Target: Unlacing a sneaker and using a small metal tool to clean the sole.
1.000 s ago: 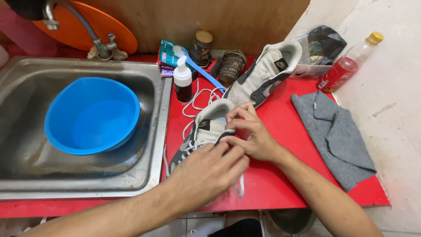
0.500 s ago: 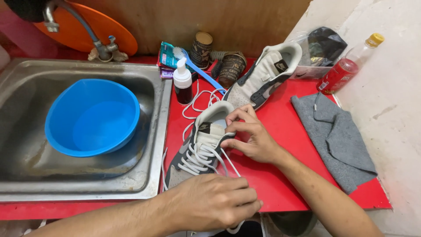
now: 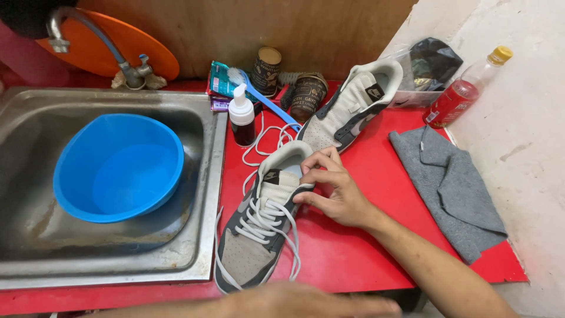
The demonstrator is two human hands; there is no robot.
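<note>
Fingers (image 3: 321,168) of the right hand (image 3: 335,191) curled around the collar of the grey sneaker (image 3: 265,221), thumb pressed against its outer side and fingertips hooked over the rim near the tongue, so the hold was on the shoe's ankle opening. Everything else of that sneaker ran away from those fingers toward the near edge of the red worktop (image 3: 359,247): tongue just beneath the fingertips, laced section below that, toe farthest from them.

Down at the bottom edge, the left hand (image 3: 312,305) came in blurred and cut off by the frame, just past the toe; I could not tell whether its fingers were spread or closed on anything.

As for looks, the shoe was grey suede with darker panels, a pale tongue carrying a small dark tab, and white laces (image 3: 268,215) threaded loosely, their free ends looping off the side onto the worktop.

Beyond the right fingers lay the second sneaker (image 3: 353,109), same colours, unlaced, toe pointing toward them. A loose white lace (image 3: 265,138) trailed between that shoe and a small pump bottle (image 3: 242,121). Off to the far side of the wrist rested a grey cloth (image 3: 453,188).
</note>
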